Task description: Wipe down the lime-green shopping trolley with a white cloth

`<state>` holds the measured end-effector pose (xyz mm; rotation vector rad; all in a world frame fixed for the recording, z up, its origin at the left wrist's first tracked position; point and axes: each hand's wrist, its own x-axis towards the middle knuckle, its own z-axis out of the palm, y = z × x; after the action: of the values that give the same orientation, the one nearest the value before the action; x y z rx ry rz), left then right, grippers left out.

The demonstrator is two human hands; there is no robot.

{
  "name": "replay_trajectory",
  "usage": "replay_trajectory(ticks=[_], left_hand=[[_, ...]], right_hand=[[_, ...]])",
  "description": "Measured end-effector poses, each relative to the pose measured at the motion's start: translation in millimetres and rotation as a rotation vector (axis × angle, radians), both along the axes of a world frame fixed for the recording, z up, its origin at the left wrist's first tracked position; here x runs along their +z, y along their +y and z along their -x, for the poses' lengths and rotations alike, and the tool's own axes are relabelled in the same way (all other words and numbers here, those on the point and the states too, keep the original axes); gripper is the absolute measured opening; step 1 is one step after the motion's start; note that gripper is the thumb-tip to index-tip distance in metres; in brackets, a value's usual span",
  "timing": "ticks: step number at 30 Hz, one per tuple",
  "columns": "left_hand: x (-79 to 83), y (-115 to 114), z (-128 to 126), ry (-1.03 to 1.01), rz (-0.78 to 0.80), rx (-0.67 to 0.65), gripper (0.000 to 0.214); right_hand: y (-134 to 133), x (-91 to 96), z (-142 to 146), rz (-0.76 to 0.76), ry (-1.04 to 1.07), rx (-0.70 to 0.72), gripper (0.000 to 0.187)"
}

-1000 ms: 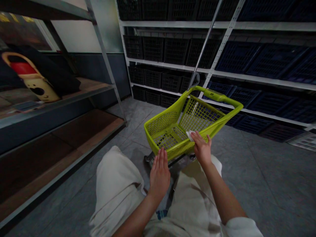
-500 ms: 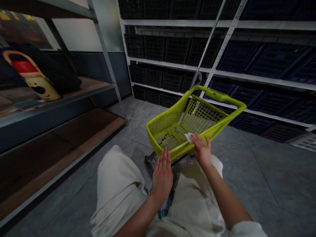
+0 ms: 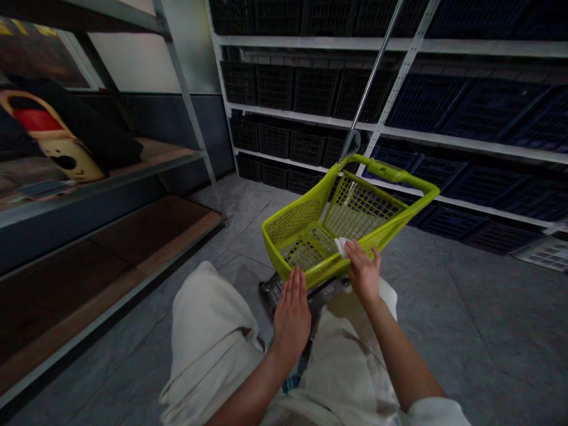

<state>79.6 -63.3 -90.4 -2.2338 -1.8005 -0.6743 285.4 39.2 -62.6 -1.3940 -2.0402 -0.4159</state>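
A lime-green plastic shopping basket on wheels (image 3: 306, 222) stands tilted on the floor in front of my knees, its long metal handle rising behind it. My left hand (image 3: 291, 313) rests flat, fingers together and stretched, against the basket's near rim. My right hand (image 3: 364, 273) lies on the near right edge of the basket, fingers pressed onto a small white cloth (image 3: 341, 245). My legs in light trousers fill the bottom of the view.
White metal shelving with several dark plastic crates (image 3: 310, 89) lines the back and right wall. On the left stands a wooden shelf rack (image 3: 146, 160) holding a beige and red object (image 3: 53, 145) and a dark bag. The floor is grey tile.
Hardly anything differs: both hands stay on the basket's near rim, and the view has shifted slightly.
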Motion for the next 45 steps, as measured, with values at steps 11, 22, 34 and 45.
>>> replay_trajectory(ticks=[11, 22, 34, 45], left_hand=[[-2.3, 0.9, -2.2, -0.003, -0.007, 0.006, 0.082], [-0.1, -0.9, -5.2, 0.020, 0.017, -0.008, 0.076], [6.2, -3.5, -4.5, -0.023, -0.005, 0.001, 0.074], [3.1, -3.5, -3.4, -0.016, -0.023, -0.005, 0.077]], right_hand=[[-29.8, -1.7, 31.4, 0.069, -0.097, 0.196, 0.072], [-47.9, -8.0, 52.0, 0.043, -0.146, 0.246, 0.068], [-32.6, -1.1, 33.2, 0.056, -0.067, 0.105, 0.074], [-9.3, 3.0, 2.6, 0.035, -0.041, 0.034, 0.071]])
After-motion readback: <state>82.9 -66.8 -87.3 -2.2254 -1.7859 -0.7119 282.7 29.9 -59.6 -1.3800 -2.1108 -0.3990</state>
